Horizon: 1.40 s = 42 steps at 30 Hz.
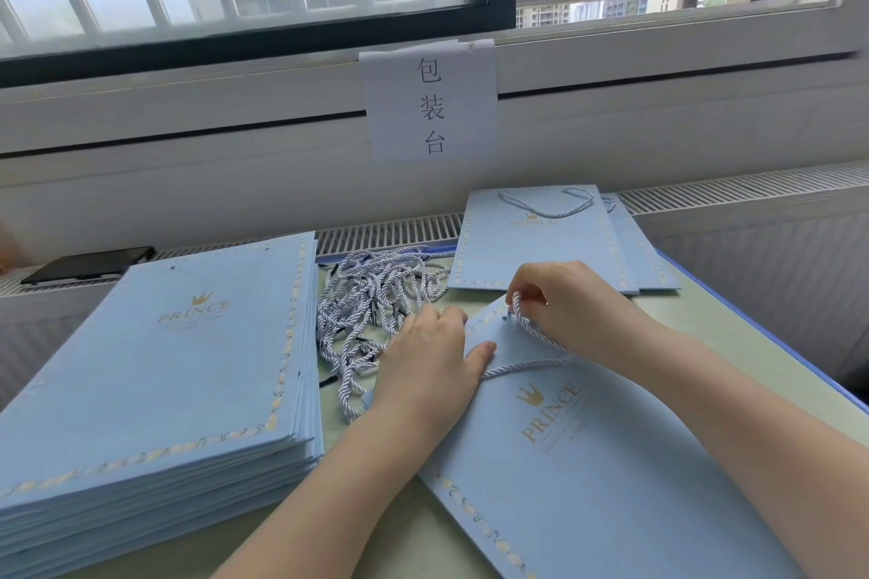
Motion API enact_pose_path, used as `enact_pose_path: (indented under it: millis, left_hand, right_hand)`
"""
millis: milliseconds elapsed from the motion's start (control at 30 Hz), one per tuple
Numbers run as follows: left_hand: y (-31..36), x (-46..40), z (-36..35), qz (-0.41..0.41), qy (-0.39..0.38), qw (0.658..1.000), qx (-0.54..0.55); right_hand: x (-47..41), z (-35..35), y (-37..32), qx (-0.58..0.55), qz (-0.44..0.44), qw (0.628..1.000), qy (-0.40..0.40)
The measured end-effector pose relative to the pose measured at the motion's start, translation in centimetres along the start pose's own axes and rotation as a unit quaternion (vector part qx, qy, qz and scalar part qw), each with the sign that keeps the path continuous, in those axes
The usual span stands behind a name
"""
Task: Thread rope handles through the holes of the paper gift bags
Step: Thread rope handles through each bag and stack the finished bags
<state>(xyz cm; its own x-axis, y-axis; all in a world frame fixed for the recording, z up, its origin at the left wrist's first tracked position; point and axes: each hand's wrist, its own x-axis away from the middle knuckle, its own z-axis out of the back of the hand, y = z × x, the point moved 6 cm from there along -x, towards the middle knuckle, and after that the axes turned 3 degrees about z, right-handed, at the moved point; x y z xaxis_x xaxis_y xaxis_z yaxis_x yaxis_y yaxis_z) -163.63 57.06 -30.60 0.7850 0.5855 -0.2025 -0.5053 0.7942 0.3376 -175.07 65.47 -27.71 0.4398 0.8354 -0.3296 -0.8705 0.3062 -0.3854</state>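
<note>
One flat bag (pixel 588 461) has rope (pixel 531 329) pinched by right hand (pixel 559 301).

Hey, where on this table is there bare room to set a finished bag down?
Bare green table lies right of the right hand, before the blue edge. A strip runs between the stack and the bag being threaded. The rope pile crowds the middle.
</note>
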Motion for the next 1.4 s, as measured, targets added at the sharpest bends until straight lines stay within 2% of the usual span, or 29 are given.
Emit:
enact_pose_path:
  millis: [233, 500, 800, 967, 1267, 1400]
  left_hand:
    - [0.1, 0.2, 0.1, -0.003, 0.003, 1.0, 0.002]
    - [-0.1, 0.6, 1.2, 0.04, 0.024, 0.999, 0.0]
    - [-0.3, 0.4, 1.4, 0.055, 0.012, 0.998, 0.01]
    - [-0.9, 0.0, 0.8, 0.073, 0.011, 0.991, 0.111]
    - [-1.2, -0.4, 1.2, 0.117, -0.003, 0.95, 0.289]
    - [-1.3, -0.5, 1.3, 0.109, -0.006, 0.95, 0.293]
  right_hand:
    - [-0.1, -0.1, -0.5, -0.021, 0.012, 1.0, -0.015]
    - [0.1, 0.3, 0.1, -0.059, 0.017, 0.998, 0.035]
    - [-0.2, -0.9, -1.6, -0.048, 0.104, 0.993, 0.01]
    - [0.0, -0.9, -1.8, -0.041, 0.1, 0.994, 0.0]
    - [0.3, -0.2, -2.6, -0.049, 0.162, 0.983, 0.077]
    - [0.2, -0.9, -2.7, -0.076, 0.146, 0.986, 0.029]
